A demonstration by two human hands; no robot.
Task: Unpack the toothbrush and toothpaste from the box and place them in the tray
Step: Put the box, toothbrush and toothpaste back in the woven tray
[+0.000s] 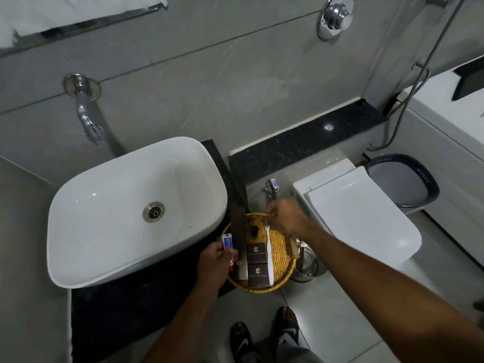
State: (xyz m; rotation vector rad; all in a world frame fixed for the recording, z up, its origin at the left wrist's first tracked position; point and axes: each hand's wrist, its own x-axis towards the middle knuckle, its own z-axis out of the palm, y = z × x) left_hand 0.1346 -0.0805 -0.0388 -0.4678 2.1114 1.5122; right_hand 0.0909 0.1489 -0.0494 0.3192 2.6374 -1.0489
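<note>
A round woven tray (284, 277) sits on the counter's right end. A white toothbrush (269, 254) lies lengthwise in it, head toward the far rim. My right hand (286, 217) hovers over that far rim with fingertips pinched together just beyond the brush head; whether anything is between them is unclear. My left hand (216, 262) is at the tray's left edge, gripping a small white, blue and red toothpaste tube (227, 241). A long dark brown box (238, 231) lies along the tray's left side, against my left fingers.
Two small dark logo boxes (256, 254) and a little dark bottle (254, 231) also lie in the tray. A white basin (110, 205) is at left under a wall tap (87, 119). A closed toilet (364, 213), a bin (404, 179) and a steel bucket (307, 268) are at right.
</note>
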